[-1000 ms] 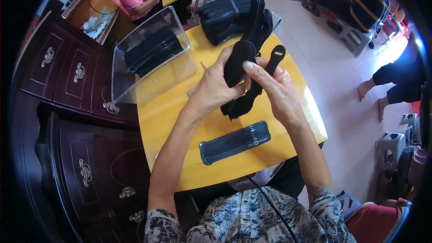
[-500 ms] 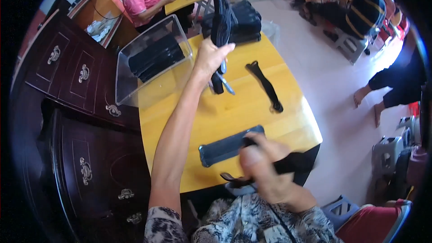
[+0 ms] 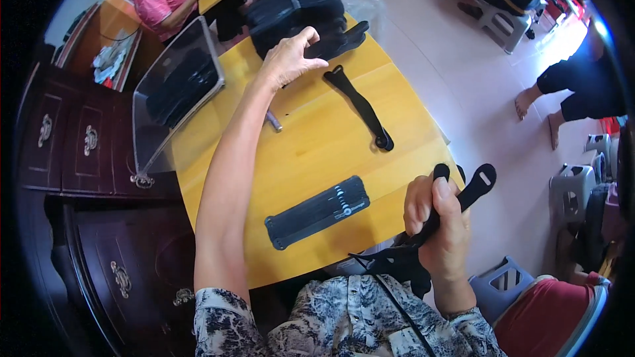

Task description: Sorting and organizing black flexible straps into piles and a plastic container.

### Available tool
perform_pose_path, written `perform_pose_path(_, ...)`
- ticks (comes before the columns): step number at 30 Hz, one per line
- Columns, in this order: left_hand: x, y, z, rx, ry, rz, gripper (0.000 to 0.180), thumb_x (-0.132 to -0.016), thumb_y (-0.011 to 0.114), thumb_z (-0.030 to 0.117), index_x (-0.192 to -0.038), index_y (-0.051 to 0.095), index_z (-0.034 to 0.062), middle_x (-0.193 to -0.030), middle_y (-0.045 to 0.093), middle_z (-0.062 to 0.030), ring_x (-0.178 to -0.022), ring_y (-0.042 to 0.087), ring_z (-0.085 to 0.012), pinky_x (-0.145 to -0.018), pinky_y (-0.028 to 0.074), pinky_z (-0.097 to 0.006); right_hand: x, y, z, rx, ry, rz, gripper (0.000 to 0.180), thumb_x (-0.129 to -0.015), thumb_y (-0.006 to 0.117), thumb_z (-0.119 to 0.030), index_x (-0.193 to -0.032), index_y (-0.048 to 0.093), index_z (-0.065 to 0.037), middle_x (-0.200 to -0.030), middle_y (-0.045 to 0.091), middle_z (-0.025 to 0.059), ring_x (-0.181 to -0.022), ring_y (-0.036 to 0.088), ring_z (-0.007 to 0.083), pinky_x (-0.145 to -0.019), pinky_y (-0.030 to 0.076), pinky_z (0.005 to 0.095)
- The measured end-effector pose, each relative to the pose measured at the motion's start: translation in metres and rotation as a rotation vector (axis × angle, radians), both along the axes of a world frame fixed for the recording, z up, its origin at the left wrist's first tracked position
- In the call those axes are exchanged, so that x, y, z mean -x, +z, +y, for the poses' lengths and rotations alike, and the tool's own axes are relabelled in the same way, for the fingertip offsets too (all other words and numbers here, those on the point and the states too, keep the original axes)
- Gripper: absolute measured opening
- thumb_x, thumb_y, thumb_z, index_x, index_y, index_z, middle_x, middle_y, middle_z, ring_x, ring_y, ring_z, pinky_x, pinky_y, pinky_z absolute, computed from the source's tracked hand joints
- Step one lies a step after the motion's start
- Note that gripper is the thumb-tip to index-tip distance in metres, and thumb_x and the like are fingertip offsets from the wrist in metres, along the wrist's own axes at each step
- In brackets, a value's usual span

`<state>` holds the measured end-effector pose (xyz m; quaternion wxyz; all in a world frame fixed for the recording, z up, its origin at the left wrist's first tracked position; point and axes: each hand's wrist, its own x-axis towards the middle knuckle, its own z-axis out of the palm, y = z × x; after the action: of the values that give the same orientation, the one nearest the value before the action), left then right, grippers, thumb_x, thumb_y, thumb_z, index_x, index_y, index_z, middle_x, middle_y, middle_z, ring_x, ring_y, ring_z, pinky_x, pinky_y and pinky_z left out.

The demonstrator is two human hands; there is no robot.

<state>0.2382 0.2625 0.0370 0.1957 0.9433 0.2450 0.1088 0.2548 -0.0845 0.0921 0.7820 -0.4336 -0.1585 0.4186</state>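
My left hand (image 3: 290, 61) is stretched to the far end of the yellow table, thumb and fingers apart and nothing seen between them. Just beyond it lies a thick pile of black straps (image 3: 297, 10), bound with a band. At the near right, my right hand (image 3: 440, 218) grips a black strap (image 3: 477, 185) whose slotted, rounded end sticks out past the thumb; more black material hangs below the fist. A single black strap (image 3: 360, 109) lies between the hands. Closer to me is a flat dark packet (image 3: 317, 213) with white print. A pen-like grey stick (image 3: 273, 121) shows partly beside my left forearm.
A clear plastic bin (image 3: 221, 83) with black packets stands at the table's left, beside dark wooden drawers (image 3: 79, 132). Across the table a person in pink (image 3: 162, 3) sits at another yellow table. Grey stools (image 3: 506, 30) and a person's bare feet (image 3: 526, 104) are at the right.
My left hand has let go of the black strap bundle it held upright; black straps now rest on the far pile. My right hand has moved right and up, gripping the strap. The view has shifted.
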Motion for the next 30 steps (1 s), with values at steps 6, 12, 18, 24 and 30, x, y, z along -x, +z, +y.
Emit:
perform_pose_path(6, -0.006, -0.037, 0.001, -0.264, -0.01, -0.055, 0.054, -0.074, 0.075, 0.029, -0.117, 0.05, 0.0101, -0.103, 0.063, -0.0144, -0.101, 0.058, -0.0343, -0.086, 0.045, -0.043, -0.016, -0.009, 0.008, 0.02, 0.22, 0.187, 0.032, -0.095, 0.052, -0.028, -0.071, 0.05, -0.006, -0.064, 0.051, 0.0032, -0.062, 0.049, 0.0114, -0.059, 0.037, 0.024)
perform_pose_path(12, 0.034, 0.004, -0.077, 0.294, -0.052, -0.349, 0.029, -0.088, 0.063, 0.027, -0.106, 0.059, 0.0045, -0.099, 0.061, -0.0068, -0.089, 0.059, -0.0203, -0.079, 0.045, -0.032, -0.005, -0.024, 0.028, 0.075, 0.325, 0.031, 0.031, -0.095, 0.054, -0.03, -0.076, 0.058, -0.006, -0.071, 0.056, 0.0001, -0.069, 0.05, 0.0069, -0.066, 0.039, 0.0227)
perform_pose_path(18, 0.117, 0.059, -0.184, 1.179, -0.148, -0.46, 0.016, -0.092, 0.057, 0.015, -0.093, 0.063, 0.0, -0.095, 0.06, -0.0083, -0.089, 0.056, -0.0131, -0.077, 0.044, -0.025, 0.021, -0.021, 0.038, 0.155, 0.434, -0.104, 0.029, -0.095, 0.055, -0.03, -0.079, 0.06, -0.005, -0.071, 0.058, 0.0001, -0.067, 0.053, 0.0065, -0.062, 0.04, 0.0217)
perform_pose_path(24, 0.175, 0.055, -0.18, 0.934, 0.062, -0.647, 0.01, -0.093, 0.058, 0.011, -0.096, 0.06, 0.0017, -0.087, 0.058, -0.0005, -0.076, 0.052, -0.0056, -0.069, 0.042, -0.02, 0.045, -0.014, 0.051, 0.181, 0.832, 0.069, 0.044, -0.097, 0.045, -0.039, -0.089, 0.064, -0.001, -0.079, 0.067, 0.0104, -0.069, 0.062, 0.0142, -0.066, 0.048, 0.023)
perform_pose_path(30, 0.208, 0.055, -0.194, 0.809, 0.247, -0.813, 0.011, -0.094, 0.056, 0.013, -0.093, 0.058, 0.0023, -0.085, 0.059, -0.0006, -0.074, 0.051, -0.0051, -0.067, 0.041, -0.019, 0.072, -0.018, 0.06, 0.134, 0.729, 0.141, 0.048, -0.099, 0.041, -0.038, -0.104, 0.062, 0.004, -0.086, 0.068, 0.0132, -0.071, 0.063, 0.0124, -0.062, 0.051, 0.0217)
